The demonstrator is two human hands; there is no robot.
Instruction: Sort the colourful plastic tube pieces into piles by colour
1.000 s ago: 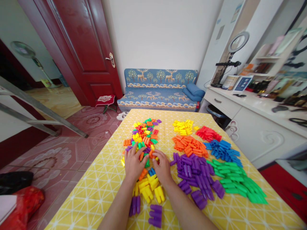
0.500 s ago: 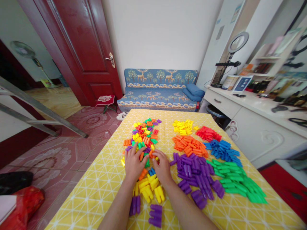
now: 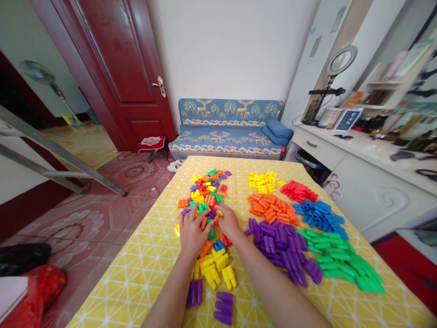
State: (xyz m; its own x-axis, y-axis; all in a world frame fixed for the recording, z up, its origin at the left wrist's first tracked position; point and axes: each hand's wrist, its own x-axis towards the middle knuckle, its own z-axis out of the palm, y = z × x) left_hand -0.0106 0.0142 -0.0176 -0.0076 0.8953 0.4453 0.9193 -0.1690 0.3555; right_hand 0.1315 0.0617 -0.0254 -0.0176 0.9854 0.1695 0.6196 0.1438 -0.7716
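Two bare forearms stretch out from the near edge of the table (image 3: 143, 278), side by side and almost parallel, wrists low over the yellow cloth. The left hand (image 3: 192, 233) lies palm down with its fingers splayed flat across the near end of the mixed pile (image 3: 205, 191), gripping nothing. The right hand (image 3: 228, 222) sits just beside it, reaching a touch further. Its fingers are curled down into the same jumble of coloured blocks, and whether they pinch a piece I cannot tell, as the knuckles hide the tips.

That mixed pile runs up the left half of the table towards the far edge. Between the two wrists, nearer the near edge, lies a small clutch of yellow blocks (image 3: 215, 269), with a few loose purple blocks (image 3: 223, 308) closer still.

Over the right half the pieces lie in heaps by colour: the yellow heap (image 3: 262, 181) and red heap (image 3: 299, 191) towards the far edge, then the orange heap (image 3: 272, 208) and blue heap (image 3: 321, 217), then the purple heap (image 3: 280, 241) just beside the right forearm, and the green heap (image 3: 341, 259) out by the right edge.
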